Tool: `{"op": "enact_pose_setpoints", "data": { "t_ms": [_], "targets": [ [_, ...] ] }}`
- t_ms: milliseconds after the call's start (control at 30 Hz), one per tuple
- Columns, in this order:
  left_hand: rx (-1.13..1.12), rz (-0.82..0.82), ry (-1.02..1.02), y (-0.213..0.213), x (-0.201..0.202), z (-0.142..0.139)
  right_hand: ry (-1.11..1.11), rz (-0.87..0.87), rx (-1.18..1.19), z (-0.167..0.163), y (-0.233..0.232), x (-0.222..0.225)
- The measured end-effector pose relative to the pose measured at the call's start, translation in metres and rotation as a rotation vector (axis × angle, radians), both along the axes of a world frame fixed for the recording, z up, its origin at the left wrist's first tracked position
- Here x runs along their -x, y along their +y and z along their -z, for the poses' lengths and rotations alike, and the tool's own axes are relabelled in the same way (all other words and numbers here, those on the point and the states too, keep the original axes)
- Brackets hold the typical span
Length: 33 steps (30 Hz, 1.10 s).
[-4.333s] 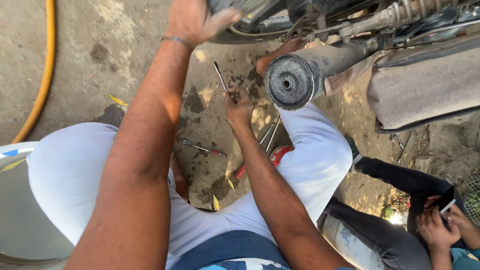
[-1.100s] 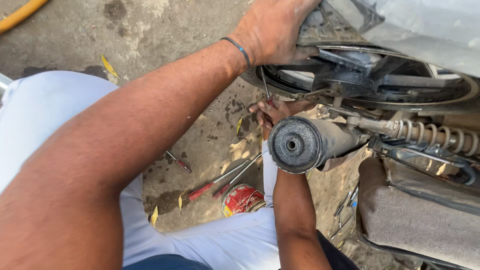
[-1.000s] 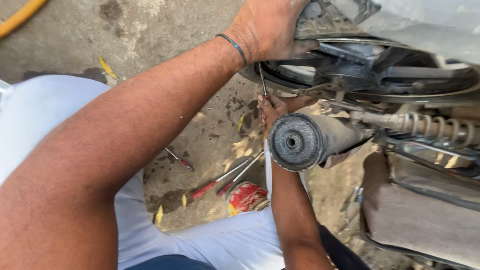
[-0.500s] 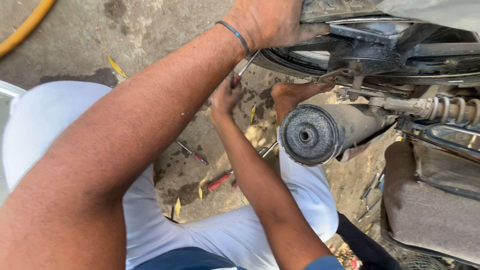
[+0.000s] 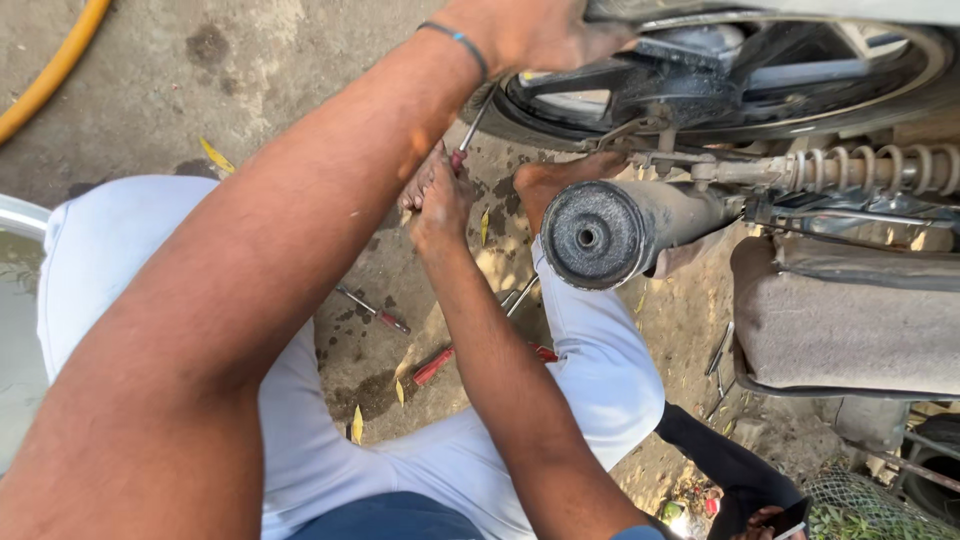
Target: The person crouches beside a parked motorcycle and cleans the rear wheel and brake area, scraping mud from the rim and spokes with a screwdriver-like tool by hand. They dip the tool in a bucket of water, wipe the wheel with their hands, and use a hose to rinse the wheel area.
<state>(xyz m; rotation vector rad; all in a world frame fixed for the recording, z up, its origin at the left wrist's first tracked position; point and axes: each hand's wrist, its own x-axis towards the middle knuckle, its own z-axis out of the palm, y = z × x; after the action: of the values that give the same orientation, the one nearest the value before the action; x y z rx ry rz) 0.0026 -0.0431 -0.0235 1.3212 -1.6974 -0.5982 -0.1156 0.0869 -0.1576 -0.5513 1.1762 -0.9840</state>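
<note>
My left hand (image 5: 535,35) reaches up and grips the rear tyre (image 5: 720,120) of a motorcycle, a thin band on its wrist. Below it, my right hand (image 5: 435,195) is closed on a red-handled screwdriver (image 5: 466,138) whose metal shaft points up toward the tyre's edge. Just right of that hand the round black end of the exhaust muffler (image 5: 590,235) juts out, with a bare foot (image 5: 560,180) behind it. I squat in white trousers (image 5: 600,370).
On the stained concrete lie a small screwdriver (image 5: 372,310), a red-handled tool (image 5: 435,365) and a wrench (image 5: 520,297). A coil shock absorber (image 5: 870,170) and grey seat (image 5: 850,330) are at right. Yellow hose (image 5: 50,75) top left, metal basin (image 5: 15,300) at left. Another person's hand (image 5: 770,520) bottom right.
My right hand has drawn left, away from the muffler, with the screwdriver in it. My left hand has stayed on the tyre. The view has shifted slightly.
</note>
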Motion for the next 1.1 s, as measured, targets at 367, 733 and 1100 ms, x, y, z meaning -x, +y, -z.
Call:
{"op": "enact_pose_setpoints", "data": {
  "t_ms": [367, 733, 1100],
  "targets": [
    [0.032, 0.064, -0.009, -0.017, -0.028, -0.008, -0.006, 0.092, -0.019, 0.032, -0.029, -0.042],
    [-0.038, 0.132, 0.190, -0.018, -0.025, -0.027, -0.024, 0.014, 0.186, 0.057, -0.027, -0.036],
    [-0.181, 0.219, 0.087, -0.013, -0.028, -0.048, -0.062, -0.168, 0.084, 0.032, 0.002, -0.021]
  ]
}}
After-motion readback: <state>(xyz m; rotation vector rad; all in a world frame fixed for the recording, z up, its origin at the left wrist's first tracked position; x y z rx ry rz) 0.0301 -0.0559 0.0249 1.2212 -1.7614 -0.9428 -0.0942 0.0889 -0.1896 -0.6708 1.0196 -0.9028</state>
